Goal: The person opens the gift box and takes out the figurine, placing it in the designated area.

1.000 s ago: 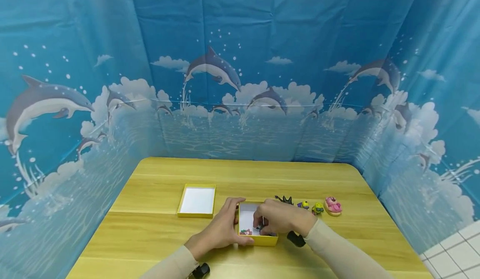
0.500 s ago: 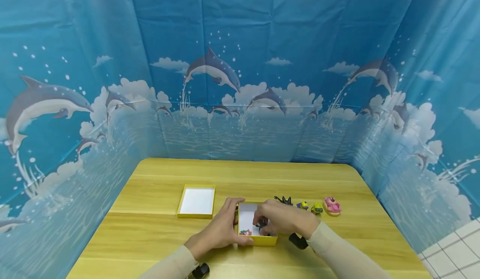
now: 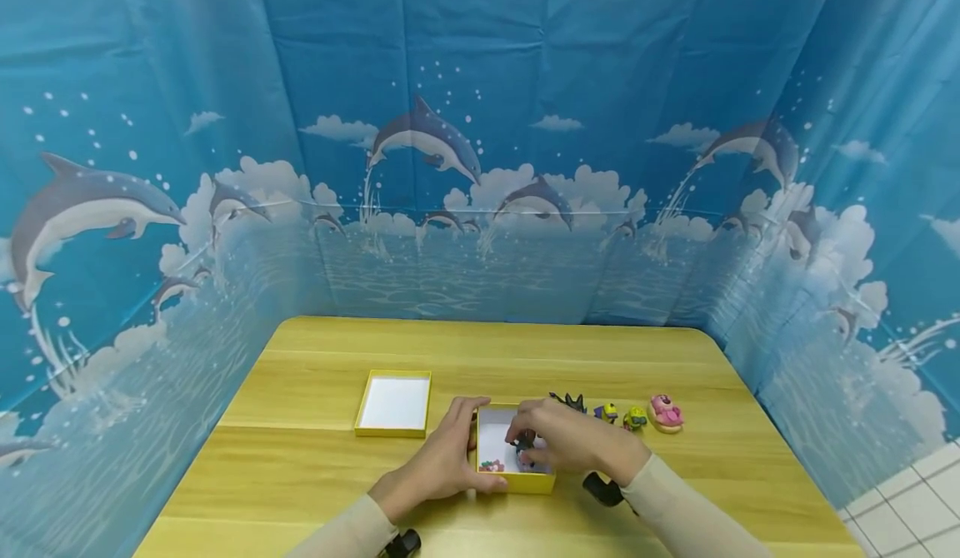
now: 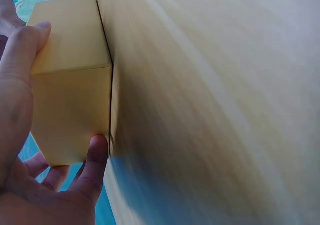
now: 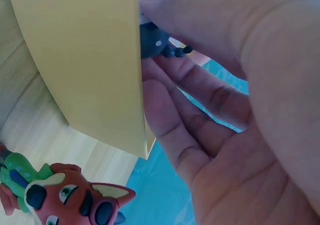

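A yellow box [image 3: 531, 482] with a white inside stands lidless on the table. My left hand [image 3: 446, 450] grips it from the left, thumb at the near side and fingers round the far corner. In the left wrist view the box [image 4: 72, 105] sits between thumb and fingers. Inside the box, my right hand [image 3: 566, 437] pinches a small dark figurine [image 3: 524, 455]. The right wrist view shows part of this dark figurine [image 5: 153, 41] between thumb and fingers, the rest hidden behind the box wall. A small pink-and-green item [image 3: 492, 465] lies in the box's near left corner.
A shallow yellow lid [image 3: 394, 401] lies left of the box, white inside up. Right of the box stand a dark spiky figurine [image 3: 573, 401], two yellowish figurines [image 3: 606, 412] and a pink bear figurine [image 3: 665, 412]. A fox figurine [image 5: 62, 192] lies beside the box in the right wrist view.
The right hand has shifted slightly to the right and its fingers have lifted a little, so more of the dark figurine shows. The left hand and the box stay in place.
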Demonstrator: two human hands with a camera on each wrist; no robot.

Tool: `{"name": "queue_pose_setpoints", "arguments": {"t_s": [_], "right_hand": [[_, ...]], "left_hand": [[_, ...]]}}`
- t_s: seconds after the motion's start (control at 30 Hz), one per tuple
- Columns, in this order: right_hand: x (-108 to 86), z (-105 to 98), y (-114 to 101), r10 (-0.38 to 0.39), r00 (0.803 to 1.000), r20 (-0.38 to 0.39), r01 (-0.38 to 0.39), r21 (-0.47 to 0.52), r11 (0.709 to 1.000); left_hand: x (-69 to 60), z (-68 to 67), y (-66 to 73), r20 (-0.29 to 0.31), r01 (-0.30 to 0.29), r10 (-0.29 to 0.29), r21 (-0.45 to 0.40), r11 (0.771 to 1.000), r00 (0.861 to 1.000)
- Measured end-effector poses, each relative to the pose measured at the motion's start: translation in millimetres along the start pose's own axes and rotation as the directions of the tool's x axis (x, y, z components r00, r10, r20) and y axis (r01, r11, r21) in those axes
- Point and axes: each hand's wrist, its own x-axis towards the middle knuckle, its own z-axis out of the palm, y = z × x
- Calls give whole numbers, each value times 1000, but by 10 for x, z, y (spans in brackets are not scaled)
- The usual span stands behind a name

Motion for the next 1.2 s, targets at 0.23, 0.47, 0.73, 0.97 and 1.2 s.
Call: {"name": "queue_pose_setpoints", "arguments": {"t_s": [0.23, 0.47, 0.73, 0.97, 1.2], "right_hand": [[-32, -22, 15, 0, 999, -49, 0, -4, 1000], [-96, -70, 8, -11, 996, -93, 10, -17, 1000], [-214, -154, -12, -12, 990, -142, 11, -3, 1000], [-295, -197, -7, -11, 987, -161, 14, 17, 1000], [-388, -258, -6, -1, 984, -181, 5, 24, 1000]], "left_hand": [[2, -12, 11, 3, 6, -6, 7, 1000, 1000], [6, -26, 13, 9, 1, -1, 7, 1000, 1000], [-4, -17, 37, 15, 11, -11, 1, 1000, 1000], [3, -15, 46, 6, 10, -10, -1, 1000, 1000], [-11, -13, 46, 8, 15, -15, 1, 1000, 1000]]}}
